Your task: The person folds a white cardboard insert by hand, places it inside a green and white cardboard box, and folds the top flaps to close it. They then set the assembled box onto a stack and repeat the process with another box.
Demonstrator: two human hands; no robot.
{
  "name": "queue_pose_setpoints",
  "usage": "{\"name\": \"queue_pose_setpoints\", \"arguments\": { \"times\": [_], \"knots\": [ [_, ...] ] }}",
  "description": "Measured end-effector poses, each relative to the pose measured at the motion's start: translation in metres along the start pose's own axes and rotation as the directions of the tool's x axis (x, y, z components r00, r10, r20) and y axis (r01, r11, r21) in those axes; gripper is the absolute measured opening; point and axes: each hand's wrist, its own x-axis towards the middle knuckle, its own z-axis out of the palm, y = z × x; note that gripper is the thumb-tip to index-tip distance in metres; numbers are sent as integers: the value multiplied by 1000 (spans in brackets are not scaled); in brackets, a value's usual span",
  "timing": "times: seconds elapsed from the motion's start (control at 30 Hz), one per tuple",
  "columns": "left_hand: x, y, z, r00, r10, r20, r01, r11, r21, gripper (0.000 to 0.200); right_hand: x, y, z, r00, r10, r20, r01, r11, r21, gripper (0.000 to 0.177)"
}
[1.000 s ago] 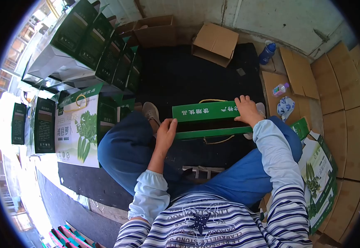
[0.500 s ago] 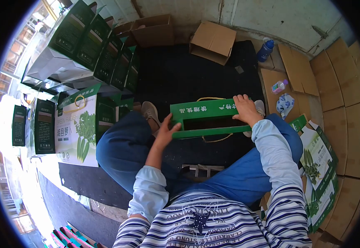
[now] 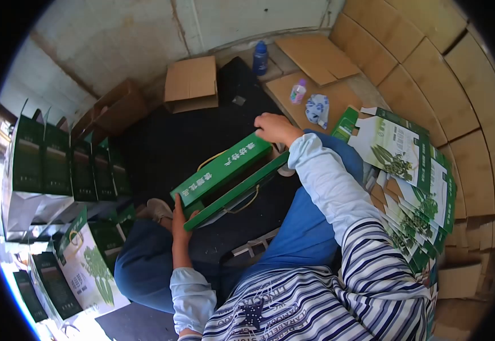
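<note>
A long green carton with white characters and gold cord handles lies tilted between my legs, its top slot partly open. My left hand grips its near-left end, thumb and fingers on either side of the corner. At the far right end, my right hand is closed over the carton's top edge. Flat printed green-and-white cartons are fanned in a pile to the right of my knee.
Standing green cartons line the left side. Brown boxes sit near the back wall. A blue bottle, a small pink-capped bottle and a patterned cloth lie beyond my right knee. Stacked cardboard forms the right wall.
The view has swung to the right. The green carton now slants, its right end farther away. My right hand has shifted to that far end, while my left hand stays at the left end.
</note>
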Motion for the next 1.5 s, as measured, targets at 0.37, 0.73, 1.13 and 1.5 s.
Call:
{"name": "queue_pose_setpoints", "arguments": {
  "times": [0.37, 0.73, 1.13, 1.5],
  "knots": [
    [-2, 11, -5, 999, -38, -7, 39, 994, 100, 96, -11, 59, 43, 809, 133, 573, -259, 955, 143, 58],
    [-2, 24, -3, 996, -79, -35, 83, 991, 101, 92, -3, 69, 80, 891, 148, 429, -165, 986, 3, 63],
    [-24, 35, -5, 895, -388, -221, 285, 877, -386, 74, -47, 58, 39, 666, 348, 660, -417, 907, -57, 32],
    [-24, -36, 41, 946, -321, -40, 266, 843, -468, 59, -57, 79, 108, 882, 163, 441, -407, 734, 544, 59]
  ]
}}
